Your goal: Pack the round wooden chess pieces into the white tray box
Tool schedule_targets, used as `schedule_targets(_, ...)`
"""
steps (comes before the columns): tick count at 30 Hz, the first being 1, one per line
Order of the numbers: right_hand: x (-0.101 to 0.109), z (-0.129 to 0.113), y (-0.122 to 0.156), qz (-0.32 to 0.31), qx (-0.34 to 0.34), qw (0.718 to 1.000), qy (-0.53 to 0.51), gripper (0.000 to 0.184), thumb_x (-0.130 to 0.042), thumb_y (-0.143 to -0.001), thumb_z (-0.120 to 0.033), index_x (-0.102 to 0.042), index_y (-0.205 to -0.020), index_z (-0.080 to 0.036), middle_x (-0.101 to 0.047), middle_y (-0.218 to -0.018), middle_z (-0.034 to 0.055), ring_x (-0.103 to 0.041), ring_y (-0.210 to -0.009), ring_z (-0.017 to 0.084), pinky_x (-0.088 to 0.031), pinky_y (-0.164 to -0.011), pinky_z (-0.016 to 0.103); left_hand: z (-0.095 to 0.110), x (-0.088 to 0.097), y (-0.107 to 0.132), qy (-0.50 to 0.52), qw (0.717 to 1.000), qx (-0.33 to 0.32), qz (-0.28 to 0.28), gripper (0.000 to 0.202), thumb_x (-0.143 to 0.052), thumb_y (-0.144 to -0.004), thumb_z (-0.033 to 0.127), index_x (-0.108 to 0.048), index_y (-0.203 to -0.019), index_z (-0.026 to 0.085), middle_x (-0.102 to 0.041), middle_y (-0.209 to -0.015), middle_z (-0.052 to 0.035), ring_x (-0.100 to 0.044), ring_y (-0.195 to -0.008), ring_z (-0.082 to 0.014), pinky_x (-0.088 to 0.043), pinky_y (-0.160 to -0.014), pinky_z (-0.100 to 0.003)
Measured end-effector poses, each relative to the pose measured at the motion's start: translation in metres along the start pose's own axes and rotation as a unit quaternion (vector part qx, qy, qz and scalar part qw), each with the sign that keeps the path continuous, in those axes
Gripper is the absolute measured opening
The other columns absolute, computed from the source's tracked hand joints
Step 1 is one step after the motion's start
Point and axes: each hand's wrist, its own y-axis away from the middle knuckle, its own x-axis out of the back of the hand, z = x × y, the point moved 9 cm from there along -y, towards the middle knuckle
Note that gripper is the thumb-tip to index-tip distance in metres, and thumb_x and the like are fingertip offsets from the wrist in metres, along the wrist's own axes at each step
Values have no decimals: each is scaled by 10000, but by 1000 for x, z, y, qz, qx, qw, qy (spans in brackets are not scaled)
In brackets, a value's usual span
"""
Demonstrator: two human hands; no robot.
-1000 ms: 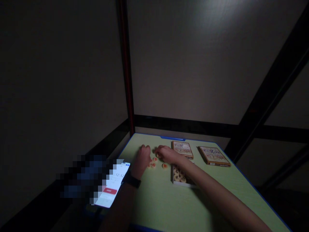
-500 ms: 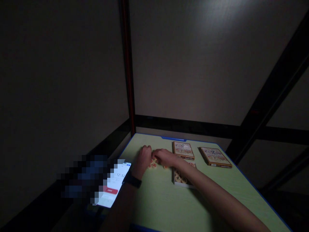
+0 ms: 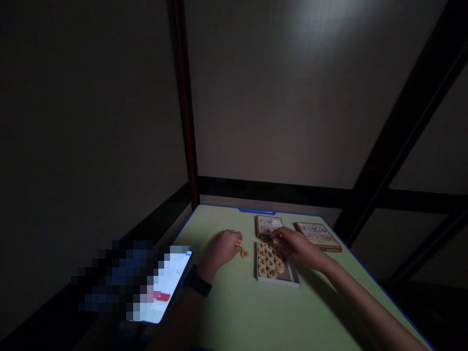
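Observation:
My left hand (image 3: 227,246) rests on the green table, its fingers closed around a red-marked Chinese chess piece (image 3: 239,243). Just in front of its fingertips lies another red-marked piece (image 3: 244,254), flat on the tabletop. Over the back of the open box tray (image 3: 280,282) hovers my right hand (image 3: 292,245), pinching a round wooden chess piece (image 3: 275,241). Rows of black-marked pieces (image 3: 271,263) fill the tray's left side, and one red-marked piece (image 3: 280,265) sits beside them. The hand hides the tray's back right part.
A patterned box lid (image 3: 269,224) lies behind the tray, partly behind my right hand. Farther right is a similar flat box (image 3: 317,235). A lit phone (image 3: 166,292) stands at the table's left edge. Dark wall panels rise behind the green table (image 3: 234,312).
My right hand has moved right, from beside my left hand to above the tray, carrying a piece. My left hand has shifted slightly right, and more of the tray shows.

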Motion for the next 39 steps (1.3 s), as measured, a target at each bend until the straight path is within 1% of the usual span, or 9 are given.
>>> schedule_targets(6,12,-2,30,23,-13,1000,-4,253,-429,-937,-184,-593,-1130,-172,-681,-1120,135,-638,-995,224,-478,-860,351,-8,-4,-1,2,1000,-5,2,220,-643,-826,232,-700,-1031,178,-719,-1039,-89,-629,-1034,-229,-452,-959,-335)
schedule_targets(10,13,-24,29,54,16,998,-32,264,-435,-936,-180,-536,-1180,-187,-661,-1141,124,-631,-1009,217,-487,-847,331,-9,17,-3,52,996,-11,74,297,-596,-866,259,-682,-1140,188,-695,-1177,-94,-585,-1140,-238,-411,-1044,-377)
schedule_targets(12,12,-33,29,77,26,996,-40,295,-437,-928,-161,-510,-1212,-194,-664,-1123,119,-632,-994,215,-492,-839,330,-4,28,-4,136,983,-14,119,285,-513,-914,271,-691,-1120,187,-693,-1186,-89,-579,-1146,-227,-415,-1039,-375)
schedule_targets(14,7,-40,29,99,40,994,-38,331,-430,-924,-150,-488,-1247,-196,-663,-1120,124,-636,-981,215,-497,-833,331,7,24,-7,266,958,-16,101,321,-457,-948,330,-701,-1087,176,-713,-1118,-88,-619,-1038,-210,-481,-917,-338)
schedule_targets(17,-4,-48,30,126,67,989,-23,372,-422,-920,-154,-470,-1286,-192,-660,-1139,135,-643,-982,215,-510,-815,322,38,-8,-8,458,888,-15,-35,473,-504,-910,544,-716,-979,127,-713,-840,-72,-605,-711,-160,-470,-637,-269)
schedule_targets(21,-12,-47,32,150,59,987,5,358,-425,-940,-200,-499,-1290,-174,-682,-1104,139,-668,-931,214,-532,-780,309,63,-24,-1,641,762,-2,-92,526,-703,-748,618,-711,-837,100,-663,-737,-44,-558,-677,-112,-438,-662,-235)
schedule_targets(24,-5,-42,35,185,38,982,20,362,-448,-973,-283,-512,-1307,-162,-704,-1060,139,-684,-840,204,-550,-777,317,65,-22,2,706,701,16,-96,466,-805,-687,525,-708,-865,106,-687,-830,-66,-593,-770,-131,-464,-753,-258)
schedule_targets(30,15,-59,49,331,140,931,63,322,-513,-975,-348,-580,-1244,-184,-699,-1012,124,-679,-882,211,-571,-756,328,65,-15,4,765,638,29,-85,404,-887,-636,342,-694,-925,136,-690,-923,-63,-633,-882,-152,-481,-849,-276)
schedule_targets(39,12,-75,49,333,152,929,55,290,-556,-944,-447,-618,-1016,-173,-673,-871,85,-649,-773,194,-537,-637,289,73,-19,11,776,614,-1,-144,365,-851,-694,233,-593,-941,159,-683,-894,-42,-651,-818,-138,-492,-775,-259)
